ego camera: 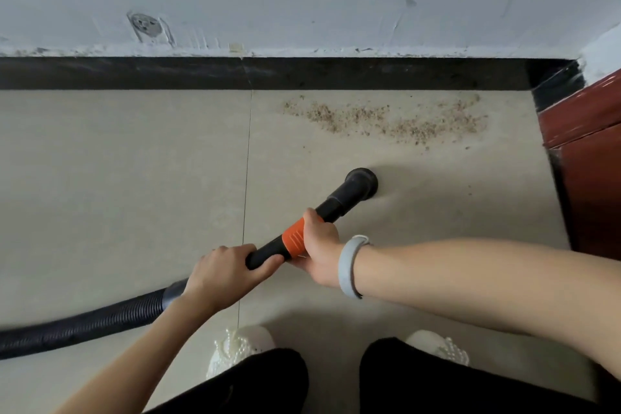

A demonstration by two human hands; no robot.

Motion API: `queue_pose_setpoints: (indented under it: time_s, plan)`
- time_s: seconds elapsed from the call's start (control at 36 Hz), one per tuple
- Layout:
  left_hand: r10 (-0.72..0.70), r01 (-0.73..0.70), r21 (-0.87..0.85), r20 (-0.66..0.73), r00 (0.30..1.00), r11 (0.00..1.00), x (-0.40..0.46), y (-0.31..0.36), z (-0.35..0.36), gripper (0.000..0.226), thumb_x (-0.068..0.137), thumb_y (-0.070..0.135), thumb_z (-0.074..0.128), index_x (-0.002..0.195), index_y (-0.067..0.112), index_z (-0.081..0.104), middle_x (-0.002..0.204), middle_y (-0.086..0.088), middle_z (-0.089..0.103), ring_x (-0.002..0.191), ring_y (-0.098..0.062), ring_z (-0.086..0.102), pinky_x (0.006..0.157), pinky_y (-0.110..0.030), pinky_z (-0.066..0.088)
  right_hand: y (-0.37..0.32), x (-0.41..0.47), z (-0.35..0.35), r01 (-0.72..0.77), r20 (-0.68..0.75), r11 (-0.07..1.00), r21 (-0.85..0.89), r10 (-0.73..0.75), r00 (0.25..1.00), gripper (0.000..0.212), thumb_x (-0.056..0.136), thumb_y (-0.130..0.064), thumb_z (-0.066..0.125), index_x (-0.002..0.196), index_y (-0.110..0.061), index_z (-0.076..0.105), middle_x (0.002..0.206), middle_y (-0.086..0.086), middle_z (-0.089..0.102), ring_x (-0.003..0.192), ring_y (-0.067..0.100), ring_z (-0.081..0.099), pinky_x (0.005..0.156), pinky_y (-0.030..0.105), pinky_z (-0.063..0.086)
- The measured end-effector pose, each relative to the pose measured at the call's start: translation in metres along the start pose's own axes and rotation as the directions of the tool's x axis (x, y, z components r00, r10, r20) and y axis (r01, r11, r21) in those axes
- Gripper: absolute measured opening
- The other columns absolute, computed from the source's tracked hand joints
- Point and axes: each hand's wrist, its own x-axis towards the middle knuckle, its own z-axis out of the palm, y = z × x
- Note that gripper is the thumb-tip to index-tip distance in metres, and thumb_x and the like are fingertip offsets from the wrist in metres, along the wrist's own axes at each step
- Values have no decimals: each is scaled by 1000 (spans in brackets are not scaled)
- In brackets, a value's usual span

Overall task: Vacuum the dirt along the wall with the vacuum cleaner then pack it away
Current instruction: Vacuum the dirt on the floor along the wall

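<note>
I have both hands on the vacuum wand [331,208]. My left hand [223,274] is wrapped around the black tube at its rear end, just ahead of where the ribbed hose [84,324] joins. My right hand [319,245] is clamped over the orange collar [293,240], farther forward. The two hands sit close together on the wand, nearly touching.

The round nozzle [362,183] is at or just above the floor tile [117,178]; I cannot tell whether it makes contact. The dirt [386,118] lies as a loose band of small grains beside the black baseboard [302,72], between the tile joint and the red cabinet [588,151]. The nozzle is near the band but short of it, so I judge the suction pass not yet begun.

Handling notes, as judgement:
- The wand looks like rigid plastic and probably light. It should steer precisely from the forward grip.
- The hose looks flexible and will likely drag and pull sideways toward my left. The rear hand should counter that.
- The grains look dry and light, so a fast approach could scatter them. A slow, low sweep along the baseboard seems best.
- The smooth tube may twist in the palm. The collar seems the more secure hold.
</note>
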Motion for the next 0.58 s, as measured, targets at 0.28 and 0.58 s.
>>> queue_pose_setpoints:
  time_s: [0.28,0.58]
  plan:
    - [-218,193,-167,-148,965,967,3,-40,-13,56,86,66,45,62,16,43,55,0,51,58,-24,51,50,-30,30,-33,3,69,75,212,983,-166,-39,976,31,95,-35,44,113,-10,43,118,14,53,109,34,59,80,44,58]
    - [-220,203,-132,-125,967,970,9,-30,-17,53,84,70,40,66,21,46,62,2,56,61,-20,56,53,-29,37,-42,1,68,85,195,985,-151,-54,979,38,95,-37,43,121,-9,42,123,15,52,111,33,56,81,45,56]
